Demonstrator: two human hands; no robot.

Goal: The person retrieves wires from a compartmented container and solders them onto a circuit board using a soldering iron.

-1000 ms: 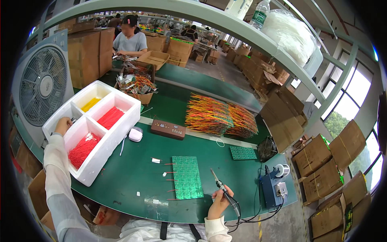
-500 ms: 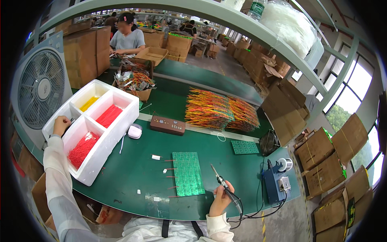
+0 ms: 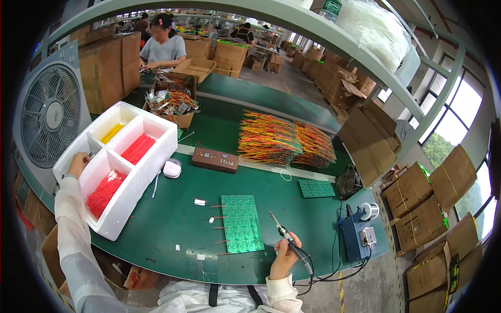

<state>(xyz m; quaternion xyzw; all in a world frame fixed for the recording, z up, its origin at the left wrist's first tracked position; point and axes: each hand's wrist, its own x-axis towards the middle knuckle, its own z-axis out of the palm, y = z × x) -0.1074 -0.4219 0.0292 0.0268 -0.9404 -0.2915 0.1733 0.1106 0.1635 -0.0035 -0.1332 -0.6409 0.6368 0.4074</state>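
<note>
Right hand (image 3: 283, 255): fingers clamped on the handle of a soldering iron (image 3: 290, 240), tip pointing away and to the left. Left hand (image 3: 79, 164): reaches into the leftmost compartment of a white foam box (image 3: 128, 202); fingertips partly hidden, cannot tell whether they hold anything.

Key relation: the green circuit panel (image 3: 242, 224) lies flat on the table, left of the right hand, its long axis running away from the person. The right hand is clearly the nearer; the left is well apart from it. In view, the iron's tip sits just beside the panel's right edge (height above the table not readable).

Counts: foam box, one, four compartments: two with red wires (image 3: 107, 193), one with yellow wires (image 3: 112, 133), one with the left hand. Red leads (image 3: 219, 227) at the panel's left edge, five. Small white pieces (image 3: 199, 202) on the table, four. Second green panel (image 3: 317, 189), one, near the blue soldering station (image 3: 356, 240). Solder spool (image 3: 370, 210), one.
</note>
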